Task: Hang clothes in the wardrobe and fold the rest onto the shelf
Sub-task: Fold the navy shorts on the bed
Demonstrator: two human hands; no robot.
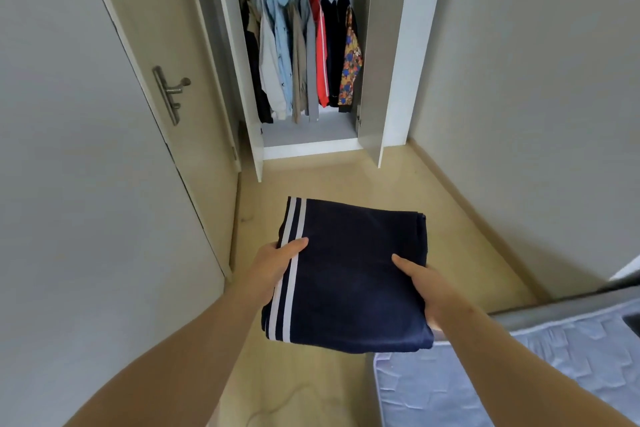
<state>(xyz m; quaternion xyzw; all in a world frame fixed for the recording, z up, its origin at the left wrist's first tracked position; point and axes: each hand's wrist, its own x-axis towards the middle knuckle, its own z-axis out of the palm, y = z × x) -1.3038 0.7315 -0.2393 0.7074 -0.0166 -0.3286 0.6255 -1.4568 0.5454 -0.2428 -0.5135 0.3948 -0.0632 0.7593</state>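
Folded navy garment (349,274) pinched at both edges, thumbs of left hand (277,262) and right hand (429,288) on top; open wardrobe (391,45) holds hung clothes (301,52)

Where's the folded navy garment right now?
In the head view, the folded navy garment sits low centre, held between the left hand and right hand above the floor, short of the open wardrobe.

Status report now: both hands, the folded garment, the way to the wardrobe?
Left hand and right hand both grip folded navy garment, thumbs on top. Wardrobe doors open ahead. No obstacle seen on floor between.
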